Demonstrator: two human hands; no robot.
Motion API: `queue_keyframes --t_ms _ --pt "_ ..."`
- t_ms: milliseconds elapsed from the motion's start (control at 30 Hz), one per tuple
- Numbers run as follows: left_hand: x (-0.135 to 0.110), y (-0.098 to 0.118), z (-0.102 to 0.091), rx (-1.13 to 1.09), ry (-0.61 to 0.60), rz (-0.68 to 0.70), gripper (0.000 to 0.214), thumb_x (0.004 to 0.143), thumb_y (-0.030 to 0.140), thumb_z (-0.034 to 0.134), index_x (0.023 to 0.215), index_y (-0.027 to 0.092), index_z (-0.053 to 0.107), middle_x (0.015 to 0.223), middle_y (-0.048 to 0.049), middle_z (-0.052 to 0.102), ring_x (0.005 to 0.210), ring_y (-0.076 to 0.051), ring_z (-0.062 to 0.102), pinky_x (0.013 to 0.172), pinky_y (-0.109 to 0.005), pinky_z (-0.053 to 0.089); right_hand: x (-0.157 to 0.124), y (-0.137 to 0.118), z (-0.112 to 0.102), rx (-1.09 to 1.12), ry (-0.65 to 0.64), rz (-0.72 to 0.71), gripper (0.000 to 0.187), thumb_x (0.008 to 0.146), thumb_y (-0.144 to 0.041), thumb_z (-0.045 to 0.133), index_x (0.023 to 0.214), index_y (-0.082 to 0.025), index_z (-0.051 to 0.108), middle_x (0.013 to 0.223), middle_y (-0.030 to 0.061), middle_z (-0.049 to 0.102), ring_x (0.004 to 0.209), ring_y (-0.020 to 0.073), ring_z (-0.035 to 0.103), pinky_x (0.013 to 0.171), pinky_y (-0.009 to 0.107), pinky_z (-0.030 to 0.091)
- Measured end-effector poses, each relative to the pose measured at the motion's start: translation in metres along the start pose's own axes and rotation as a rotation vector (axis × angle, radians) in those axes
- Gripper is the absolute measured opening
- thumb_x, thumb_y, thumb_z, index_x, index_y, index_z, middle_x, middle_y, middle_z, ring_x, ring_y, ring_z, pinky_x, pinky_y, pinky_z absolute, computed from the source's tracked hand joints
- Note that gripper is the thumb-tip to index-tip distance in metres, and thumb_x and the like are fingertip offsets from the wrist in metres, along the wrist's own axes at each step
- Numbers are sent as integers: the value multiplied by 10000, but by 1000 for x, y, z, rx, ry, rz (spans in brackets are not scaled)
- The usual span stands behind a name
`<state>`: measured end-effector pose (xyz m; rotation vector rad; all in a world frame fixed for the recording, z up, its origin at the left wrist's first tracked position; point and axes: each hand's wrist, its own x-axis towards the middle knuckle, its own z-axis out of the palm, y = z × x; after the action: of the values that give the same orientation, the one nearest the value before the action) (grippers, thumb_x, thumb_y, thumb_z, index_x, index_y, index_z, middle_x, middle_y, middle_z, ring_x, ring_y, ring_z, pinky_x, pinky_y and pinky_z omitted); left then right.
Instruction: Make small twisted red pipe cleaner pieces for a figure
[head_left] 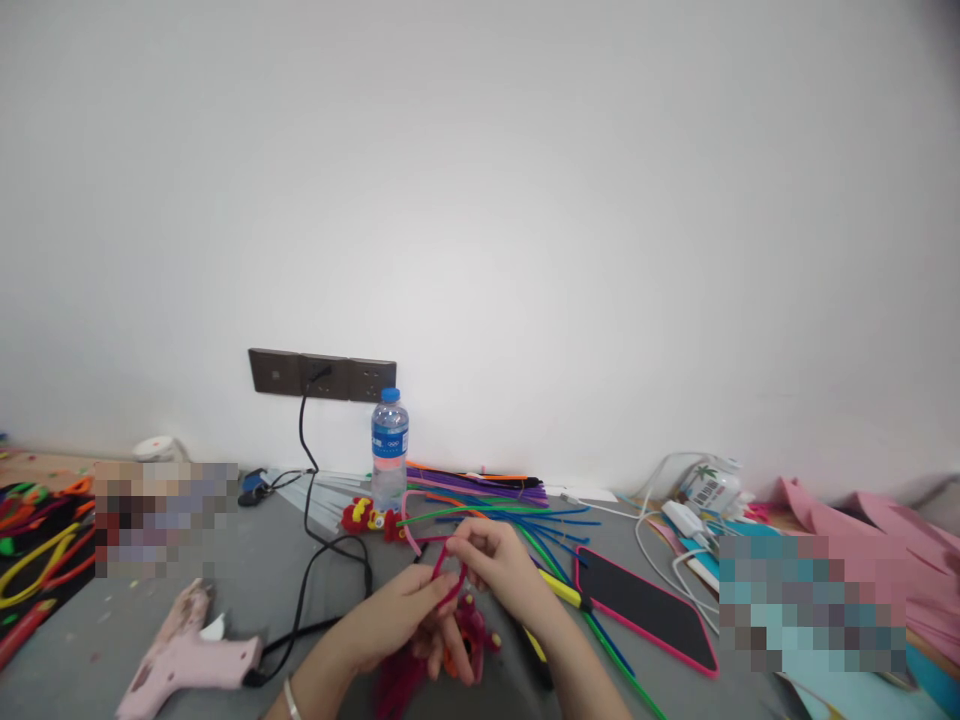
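My left hand (405,615), with a bracelet at the wrist, is closed on a magenta pipe cleaner (437,562). The fingertips of my right hand (499,568) pinch the same pipe cleaner, which is bent into a narrow loop between the hands. Just below my fingers is a fuzzy magenta piece (472,625) with orange and yellow parts, partly hidden by my left hand. I cannot tell whether my lower left fingers hold it. Behind the hands lies a small red and yellow fuzzy figure (373,518) with an eye on it.
A pink glue gun (191,660) lies at the left, its black cord running to a wall socket (322,375). A water bottle (390,450) stands by the wall. Colored pipe cleaners (517,515) spread behind my hands. A pink-edged phone (645,608) lies right; pink sheets (847,540) lie beyond.
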<state>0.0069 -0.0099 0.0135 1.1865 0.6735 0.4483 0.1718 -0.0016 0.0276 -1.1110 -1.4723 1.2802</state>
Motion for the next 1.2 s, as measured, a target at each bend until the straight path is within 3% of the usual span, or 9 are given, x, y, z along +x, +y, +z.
queue_keyframes --t_ms 133,233,400,500,633,800,967,1200 --pt "0 2 1 -10 65 72 517 804 705 432 754 192 466 547 -56 703 346 -90 479 395 -218 201 -3 0 -4 224 -106 102 366 733 -528 705 752 -172 619 540 -49 561 435 77 449 468 201 341" --pt "0 5 1 -47 115 86 526 783 707 471 761 182 488 541 -63 690 377 -106 502 414 -218 232 -5 -1 -4 315 -163 87 312 688 -418 787 763 -154 640 628 -26 605 538 86 511 556 204 383" --pt "3 8 -7 -147 248 210 423 797 571 599 852 152 606 791 -85 694 645 -148 592 506 -218 353 -5 -6 -5 495 -60 69 336 658 -417 813 696 -171 587 658 -20 618 569 103 537 592 227 417" --pt "6 7 -13 -198 339 267 396 759 530 672 857 148 647 813 -45 645 652 -128 546 516 -212 379 -4 -7 -9 533 -7 98 366 623 -408 839 687 -176 563 646 -21 631 537 93 537 562 211 408" --pt "6 8 -13 -304 358 246 423 707 524 728 894 149 665 795 -26 639 668 -127 551 551 -215 419 -5 -10 -9 541 -33 142 379 603 -393 856 675 -174 555 633 -25 633 534 87 544 560 204 414" --pt "5 10 -13 -390 419 230 403 618 494 809 778 150 673 699 5 619 601 -92 513 523 -184 386 -7 -12 -5 549 -53 175 386 604 -385 858 686 -174 545 614 -39 621 532 81 550 569 201 429" --pt "2 10 -14 -209 365 197 374 611 456 823 705 111 715 611 5 578 541 -74 416 477 -183 291 -4 -6 -7 503 -20 151 389 593 -399 856 667 -171 550 575 -65 575 467 66 516 520 197 413" --pt "5 6 -12 69 296 210 419 662 506 750 564 106 676 518 17 522 475 -79 368 490 -226 250 3 0 -4 209 52 26 408 649 -501 783 608 -165 554 501 -37 577 414 76 480 460 200 348"
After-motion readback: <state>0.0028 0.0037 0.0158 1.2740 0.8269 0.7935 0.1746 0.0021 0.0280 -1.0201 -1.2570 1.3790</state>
